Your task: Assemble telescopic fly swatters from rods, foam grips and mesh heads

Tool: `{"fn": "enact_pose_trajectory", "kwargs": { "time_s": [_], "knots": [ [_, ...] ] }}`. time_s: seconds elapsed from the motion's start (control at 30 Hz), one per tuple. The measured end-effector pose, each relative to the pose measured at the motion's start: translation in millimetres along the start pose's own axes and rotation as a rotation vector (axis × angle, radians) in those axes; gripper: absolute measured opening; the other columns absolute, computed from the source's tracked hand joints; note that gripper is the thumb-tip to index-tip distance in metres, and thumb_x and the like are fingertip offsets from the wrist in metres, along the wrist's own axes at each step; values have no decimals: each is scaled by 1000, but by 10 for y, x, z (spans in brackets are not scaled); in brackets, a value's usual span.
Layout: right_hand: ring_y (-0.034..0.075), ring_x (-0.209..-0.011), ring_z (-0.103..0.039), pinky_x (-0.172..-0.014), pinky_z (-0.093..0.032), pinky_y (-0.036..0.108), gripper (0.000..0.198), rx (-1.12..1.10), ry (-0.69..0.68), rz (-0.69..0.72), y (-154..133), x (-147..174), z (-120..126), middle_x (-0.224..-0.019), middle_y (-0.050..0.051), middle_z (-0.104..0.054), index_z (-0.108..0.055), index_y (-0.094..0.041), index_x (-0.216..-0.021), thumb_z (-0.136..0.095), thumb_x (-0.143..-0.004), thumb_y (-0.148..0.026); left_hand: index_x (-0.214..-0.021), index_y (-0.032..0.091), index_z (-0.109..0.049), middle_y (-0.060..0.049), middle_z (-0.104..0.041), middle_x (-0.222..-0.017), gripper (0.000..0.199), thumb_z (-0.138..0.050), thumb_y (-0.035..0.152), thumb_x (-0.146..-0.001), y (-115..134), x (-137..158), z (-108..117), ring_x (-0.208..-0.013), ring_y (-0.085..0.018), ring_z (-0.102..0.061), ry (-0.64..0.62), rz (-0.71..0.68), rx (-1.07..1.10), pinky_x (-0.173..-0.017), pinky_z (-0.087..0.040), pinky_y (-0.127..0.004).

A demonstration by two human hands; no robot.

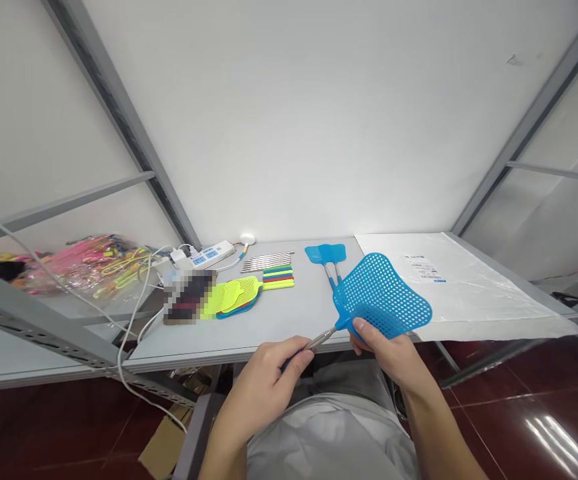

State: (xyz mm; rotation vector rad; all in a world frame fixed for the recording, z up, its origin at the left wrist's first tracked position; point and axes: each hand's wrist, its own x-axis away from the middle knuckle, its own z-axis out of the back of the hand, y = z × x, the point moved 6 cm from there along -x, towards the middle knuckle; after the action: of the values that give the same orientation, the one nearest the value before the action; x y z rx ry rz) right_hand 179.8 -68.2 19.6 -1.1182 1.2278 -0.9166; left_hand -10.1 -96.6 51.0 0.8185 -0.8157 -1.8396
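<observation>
We have our left hand [273, 377] wrapped around the handle of the blue swatter [383, 293], which slants up rightward over the front edge of the tabletop [289, 327] to our right hand [381, 347], clamped on its mesh head.

Head view, forward and down

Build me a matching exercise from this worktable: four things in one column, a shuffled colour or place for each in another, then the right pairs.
Column one
1. Power strip
2. Large blue fly swatter
3. Metal rods
4. Plastic sheeting

Column two
A. Silvery, side by side
B. At the tabletop's right end
C. Held by left hand and right hand
D. White and blue

Pairs: 1-D, 2-C, 3-A, 4-B
</observation>
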Motion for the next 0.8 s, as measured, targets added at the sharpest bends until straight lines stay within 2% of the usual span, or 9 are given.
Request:
{"fn": "enact_pose_trajectory", "kwargs": {
  "time_s": [0.1, 0.23, 0.33, 0.47, 0.57, 0.8],
  "knots": [
    [12, -55, -43, -58, -38, 29, 41, -30, 28, -7, -50, -7, 4, -57, -4, -44, -46, -22, -61, -53, -95, -44, -90, 25, -74, -2, -71, -76, 30, -47, 38, -95, 48, -20, -47, -69, -18, -62, 18, -21, 29, -68, -45, -24],
    [11, -51, -40, -52, -34, 28, 41, -93, 175, -25, -49, -36, 13, -56, -6, -42, -43, -22, -63, -59, -90, -48, -88, 25, -71, -1, -69, -73, 30, -45, 38, -97, 53, -41, -116, -66, -18, -60, -4, -17, 29, -66, -42, -25],
    [11, -52, -40, -53, -35, 28, 39, -63, 250, -17, -39, -45, 21, -57, -5, -44, -46, -22, -64, -62, -88, -49, -86, 25, -65, 1, -64, -70, 30, -42, 40, -99, -2, -37, -167, -64, -17, -56, -55, 27, -18, -64, -38, -25],
    [13, -60, -46, -59, -37, 28, 33, 76, 252, 15, -73, -39, 69, -65, -2, -52, -53, -21, -68, -62, -89, -45, -83, 25, -58, 3, -58, -69, 30, -39, 41, -100, -59, -28, -241, -64, -16, -51, -67, 59, -48, -62, -32, -25],
    [14, -64, -48, -60, -38, 28, 28, 81, 255, -2, -74, -31, 113, -72, -1, -55, -56, -21, -73, -64, -88, -44, -82, 24, -54, 3, -56, -69, 30, -39, 41, -100, -65, -30, -302, -65, -16, -49, -53, 51, -27, -62, -31, -25],
    [11, -54, -39, -53, -35, 26, 36, -11, 270, -4, -48, -55, 26, -59, -5, -42, -48, -22, -66, -60, -89, -47, -84, 23, -53, 4, -51, -68, 33, -35, 44, -102, -47, -57, -369, -65, -15, -48, -79, 89, 42, -63, -31, -25]
  ]
}}
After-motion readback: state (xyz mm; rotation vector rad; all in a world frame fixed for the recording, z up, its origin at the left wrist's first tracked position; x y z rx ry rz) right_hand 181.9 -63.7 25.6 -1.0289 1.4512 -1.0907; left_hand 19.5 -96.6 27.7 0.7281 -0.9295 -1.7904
